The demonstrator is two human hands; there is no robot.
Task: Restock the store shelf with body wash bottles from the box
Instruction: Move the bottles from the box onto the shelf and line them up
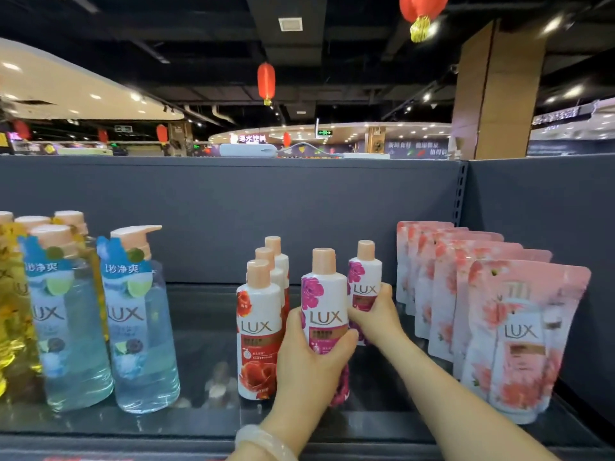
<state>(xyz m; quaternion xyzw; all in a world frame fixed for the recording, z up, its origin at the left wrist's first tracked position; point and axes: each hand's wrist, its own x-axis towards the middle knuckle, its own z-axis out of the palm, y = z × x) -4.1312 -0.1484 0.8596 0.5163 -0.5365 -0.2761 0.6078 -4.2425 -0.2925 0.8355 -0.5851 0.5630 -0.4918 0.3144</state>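
Taking the front pink-flower bottle (324,304) as the landmark, everything lies along the dark shelf (206,314) to either side of it. Far to its left, at the frame edge, stands a cluster of yellow bottles (10,294). Next come two tall clear blue pump bottles (71,324), the nearer one (139,324) well apart from the landmark, with a bare stretch of shelf between. Just left of the landmark a row of three red-rose bottles (259,331) runs back toward the grey back panel (233,211), upright and close together.

The landmark bottle stands upright near the shelf front. The left hand (309,367) wraps it from below and the left side, its fingers (346,339) curled round the lower label; a pale bangle (263,440) sits on that wrist.

Just right of and behind the landmark is a second pink-flower bottle (366,281), upright, gripped by the right hand (376,311) with fingers closed round its middle. The two bottles are side by side, near touching.

Farther right of the landmark, a row of pink refill pouches (519,334) leans upright, running from the shelf front to the back panel.
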